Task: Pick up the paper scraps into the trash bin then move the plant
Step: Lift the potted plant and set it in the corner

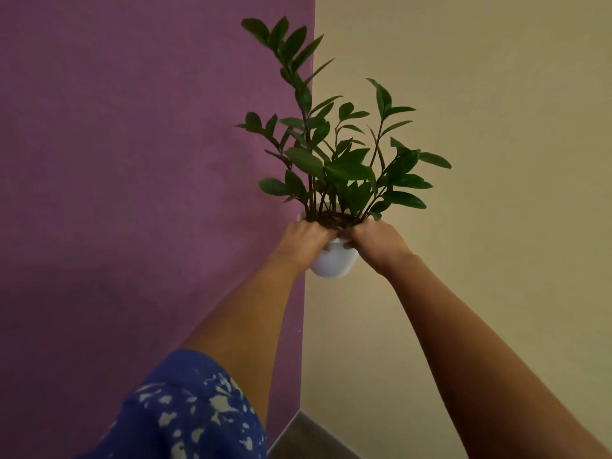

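A plant with dark green glossy leaves grows from a small white pot. I hold the pot up in the air at arm's length, in front of the corner of two walls. My left hand grips the pot's rim on its left side. My right hand grips the rim on its right side. The fingers of both hands cover most of the rim and part of the soil. No paper scraps and no trash bin are in view.
A purple wall fills the left half and a beige wall the right half; they meet in a corner behind the plant. A patch of grey floor shows at the bottom. My blue patterned sleeve is at the lower left.
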